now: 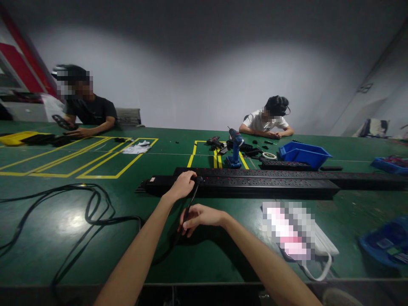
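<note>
- As the head view takes in the green table (223,263), with the hands as clock centre, cable loops (121,219) sprawl at 9 o'clock.
- Blue drill (235,148) upright at 1, blue bin (304,155) at 2!
- Across 12 lies the near black strip (264,183), the left hand (183,186) covering part of it.
- Left fingertips right beside the plug (199,180); whether they pinch it, can't tell.
- Here's the black cable (192,199), running from plug towards 7, clasped between the right hand's (198,216) thumb and fingers!
</note>
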### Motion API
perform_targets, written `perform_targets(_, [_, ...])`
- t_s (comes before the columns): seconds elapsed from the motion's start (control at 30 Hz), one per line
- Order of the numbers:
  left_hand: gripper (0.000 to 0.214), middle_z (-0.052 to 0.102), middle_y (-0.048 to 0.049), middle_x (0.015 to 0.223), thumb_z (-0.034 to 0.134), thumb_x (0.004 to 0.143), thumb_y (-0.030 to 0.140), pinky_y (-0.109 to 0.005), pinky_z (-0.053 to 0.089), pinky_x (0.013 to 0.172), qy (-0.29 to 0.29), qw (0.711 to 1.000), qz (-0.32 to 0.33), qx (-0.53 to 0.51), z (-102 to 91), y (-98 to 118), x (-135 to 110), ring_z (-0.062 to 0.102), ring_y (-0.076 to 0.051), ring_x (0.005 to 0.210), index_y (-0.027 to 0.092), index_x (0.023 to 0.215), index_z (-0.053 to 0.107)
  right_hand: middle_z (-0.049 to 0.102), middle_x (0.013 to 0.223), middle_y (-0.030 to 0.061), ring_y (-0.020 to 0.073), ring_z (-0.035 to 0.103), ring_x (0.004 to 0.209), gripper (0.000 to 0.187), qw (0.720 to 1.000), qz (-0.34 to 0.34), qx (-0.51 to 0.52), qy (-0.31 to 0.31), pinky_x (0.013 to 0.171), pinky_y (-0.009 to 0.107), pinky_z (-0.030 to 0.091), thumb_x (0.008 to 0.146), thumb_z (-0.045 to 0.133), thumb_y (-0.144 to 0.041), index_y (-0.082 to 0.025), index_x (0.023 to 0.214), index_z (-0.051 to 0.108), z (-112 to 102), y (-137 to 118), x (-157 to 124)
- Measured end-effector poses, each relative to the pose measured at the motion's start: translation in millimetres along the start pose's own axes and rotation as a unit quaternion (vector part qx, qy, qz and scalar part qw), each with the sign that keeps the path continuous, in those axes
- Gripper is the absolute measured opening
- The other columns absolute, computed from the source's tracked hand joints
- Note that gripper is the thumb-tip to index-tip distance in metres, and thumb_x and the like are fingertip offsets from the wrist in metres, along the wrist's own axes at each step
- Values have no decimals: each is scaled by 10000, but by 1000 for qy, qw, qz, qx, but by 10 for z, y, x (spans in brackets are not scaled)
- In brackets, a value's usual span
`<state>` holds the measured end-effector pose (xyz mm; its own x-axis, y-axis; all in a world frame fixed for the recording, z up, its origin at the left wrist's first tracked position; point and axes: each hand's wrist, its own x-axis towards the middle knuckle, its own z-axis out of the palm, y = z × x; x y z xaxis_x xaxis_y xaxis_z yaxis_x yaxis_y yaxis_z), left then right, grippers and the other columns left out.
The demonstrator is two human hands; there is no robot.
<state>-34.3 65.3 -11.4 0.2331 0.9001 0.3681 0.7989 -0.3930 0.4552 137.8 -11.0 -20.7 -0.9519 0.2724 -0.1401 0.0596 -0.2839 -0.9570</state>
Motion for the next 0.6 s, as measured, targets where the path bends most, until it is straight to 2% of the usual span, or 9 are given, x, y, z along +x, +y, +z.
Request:
perform_targets(0.13, [335, 671, -85, 1129, 451, 800, 99, -420, 466, 1016, 3, 1000, 2, -4, 10, -22, -1, 591, -234, 1121, 202, 1063, 632, 679, 960, 58, 147, 669, 834, 484, 999, -12, 19, 28, 771, 298, 564, 683, 858, -418, -128, 1004, 643, 0, -40, -22])
perform_targets(0.27, [335, 670, -84, 1137, 457, 794, 95, -416, 464, 1020, 9, 1000, 4, -10, 24, -45, 6, 591, -234, 1125, 201, 1059, 631, 663, 837, 19, 112, 640, 698, 471, 998, -23, 0, 61, 678, 258, 549, 675, 856, -444, -124, 952, 651, 12, -29, 2])
perform_targets(0.4, [341, 673, -84, 1138, 460, 788, 87, -412, 465, 1019, 4, 1000, 2, -18, 18, -41, 12, 590, -235, 1133, 198, 1059, 634, 660, 808, 15, 104, 629, 645, 489, 995, -31, -16, 93, 614, 235, 531, 657, 863, -463, -122, 933, 646, 44, 15, 58])
perform_targets(0.6, [333, 675, -84, 1129, 462, 791, 86, -401, 469, 1009, 9, 1000, -8, -18, 10, 6, -1, 597, -230, 1121, 202, 1048, 638, 670, 810, 20, 126, 654, 664, 546, 993, -27, 12, 113, 673, 278, 549, 644, 869, -485, -123, 980, 635, 41, 11, 69])
